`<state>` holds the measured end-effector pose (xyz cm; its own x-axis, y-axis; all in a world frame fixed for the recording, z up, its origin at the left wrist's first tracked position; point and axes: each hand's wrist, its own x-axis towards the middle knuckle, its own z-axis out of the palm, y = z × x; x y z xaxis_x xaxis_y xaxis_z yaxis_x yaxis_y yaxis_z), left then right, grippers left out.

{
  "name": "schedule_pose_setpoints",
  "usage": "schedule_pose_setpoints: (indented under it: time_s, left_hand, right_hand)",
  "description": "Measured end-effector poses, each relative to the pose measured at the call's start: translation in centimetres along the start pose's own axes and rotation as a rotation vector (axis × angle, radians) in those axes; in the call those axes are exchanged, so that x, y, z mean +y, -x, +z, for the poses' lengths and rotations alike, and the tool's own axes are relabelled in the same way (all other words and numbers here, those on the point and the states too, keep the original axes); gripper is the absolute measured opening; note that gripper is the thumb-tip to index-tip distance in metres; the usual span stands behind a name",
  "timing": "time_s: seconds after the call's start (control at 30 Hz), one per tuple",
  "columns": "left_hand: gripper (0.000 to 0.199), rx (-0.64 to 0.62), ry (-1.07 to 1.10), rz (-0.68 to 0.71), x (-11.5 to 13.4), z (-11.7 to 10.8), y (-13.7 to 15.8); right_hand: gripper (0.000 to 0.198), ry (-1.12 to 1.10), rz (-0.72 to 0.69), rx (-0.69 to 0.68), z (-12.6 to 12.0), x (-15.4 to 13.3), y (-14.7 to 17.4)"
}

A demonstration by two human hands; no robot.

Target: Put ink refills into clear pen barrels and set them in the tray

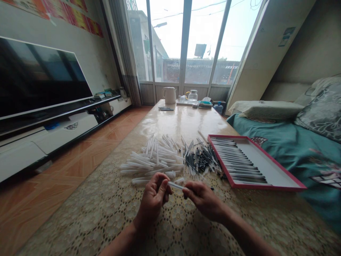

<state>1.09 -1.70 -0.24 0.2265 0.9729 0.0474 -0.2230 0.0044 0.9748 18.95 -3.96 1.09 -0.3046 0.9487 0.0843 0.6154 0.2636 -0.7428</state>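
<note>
Basically, L to R: white tubes (151, 160) lie loose on the patterned tablecloth (112, 213), heaped just beyond the hands, prob. for easy reach. L hand (156, 192) has its fingers curled in, thumb + index pinching one end of a slim pen (176, 185), which is up in front of the heap; looks like that end's being steadied. R hand (199, 193), also mostly curled, grips the other end btwn thumb & fingers, so the pen's supported at both ends & prob. won't slip. Dark pen parts (201, 158) sit beyond R hand, right beside the tubes, presumably kept sep. by kind. Far R, a red-rimmed box (266, 189) has a row of pens (238, 160) side by side, dark ends to R, likely to stop rolling.
</note>
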Motion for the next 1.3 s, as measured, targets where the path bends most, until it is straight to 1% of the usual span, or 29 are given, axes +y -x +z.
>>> schedule_pose_setpoints:
  time_s: [0.1, 0.17, 0.23, 0.3, 0.4, 0.47, 0.57, 0.63, 0.7, 0.77, 0.83, 0.9, 1.03, 1.17, 1.3]
  left_hand:
    - [0.023, 0.0, 0.005, -0.014, 0.0, 0.2, -0.1]
    - [0.026, 0.031, 0.002, -0.024, 0.0, 0.3, -0.3]
    - [0.036, 0.063, -0.011, -0.024, -0.1, 0.3, -0.4]
    - [0.047, 0.085, -0.037, -0.017, -0.1, 0.3, -0.4]
    - [0.047, 0.109, -0.071, -0.018, -0.3, 0.1, -0.5]
    - [0.044, 0.125, -0.068, -0.021, -0.3, 0.1, -0.6]
    - [0.043, 0.15, -0.054, -0.03, -0.1, 0.1, -0.8]
    - [0.044, 0.157, -0.052, -0.033, 0.0, 0.1, -0.9]
    - [0.044, 0.155, -0.056, -0.034, 0.0, 0.0, -0.9]
    - [0.043, 0.158, -0.057, -0.035, 0.1, 0.0, -0.9]
    - [0.042, 0.164, -0.055, -0.031, 0.0, 0.0, -0.8]
    - [0.041, 0.164, -0.06, -0.023, -0.1, -0.1, -0.8]
    - [0.04, 0.151, -0.068, -0.025, -0.1, -0.1, -0.8]
    - [0.04, 0.165, -0.063, -0.032, 0.1, 0.0, -0.9]
    - [0.039, 0.182, -0.038, -0.034, 0.3, 0.1, -0.9]
  right_hand:
    - [0.032, -0.008, 0.0, -0.019, -0.1, 0.2, -0.2]
    - [0.03, 0.049, -0.015, 0.012, -0.2, 0.3, -0.4]
    - [0.029, 0.138, -0.019, 0.097, -0.6, 0.2, -0.6]
    - [0.028, 0.216, 0.01, 0.224, -1.5, 0.3, -0.6]
    - [0.026, 0.285, 0.074, 0.377, -4.1, 0.5, -0.3]
    - [0.027, 0.334, 0.137, 0.414, -6.5, 0.9, 0.2]
    - [0.025, 0.487, 0.237, 0.438, -10.3, 2.0, 1.1]
    - [0.019, 0.613, 0.255, 0.425, -12.6, 3.2, 1.8]
    - [0.017, 0.742, 0.286, 0.44, -14.4, 4.8, 2.7]
    - [0.016, 0.836, 0.341, 0.42, -15.5, 6.7, 3.9]
    - [0.017, 0.896, 0.401, 0.383, -16.1, 8.5, 5.1]
    - [0.018, 0.928, 0.447, 0.336, -16.1, 10.0, 6.3]
    - [0.019, 0.915, 0.478, 0.261, -15.4, 11.9, 7.7]
    - [0.02, 0.877, 0.462, 0.275, -15.0, 12.5, 8.0]
    - [0.019, 0.83, 0.43, 0.345, -15.0, 11.8, 7.4]
